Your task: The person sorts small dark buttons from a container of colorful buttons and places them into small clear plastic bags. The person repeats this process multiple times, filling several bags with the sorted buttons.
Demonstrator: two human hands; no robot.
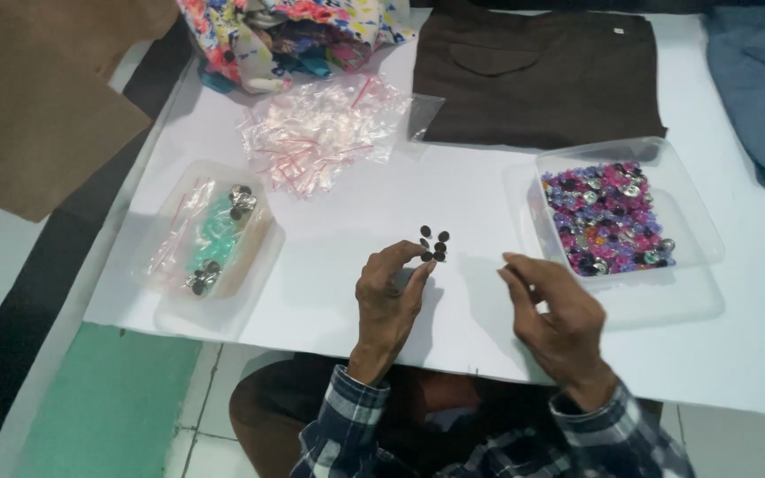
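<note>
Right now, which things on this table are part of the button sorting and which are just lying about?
In use: dark buttons, left hand, right hand, tray of mixed buttons, tray of bagged buttons, small plastic bags.
Lying about: brown garment, blue garment, floral cloth.

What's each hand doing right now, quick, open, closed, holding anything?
Left hand: fingertips pinched on a small dark button, beside the other dark buttons.
Right hand: fingers curled; whether it holds anything cannot be told.
</note>
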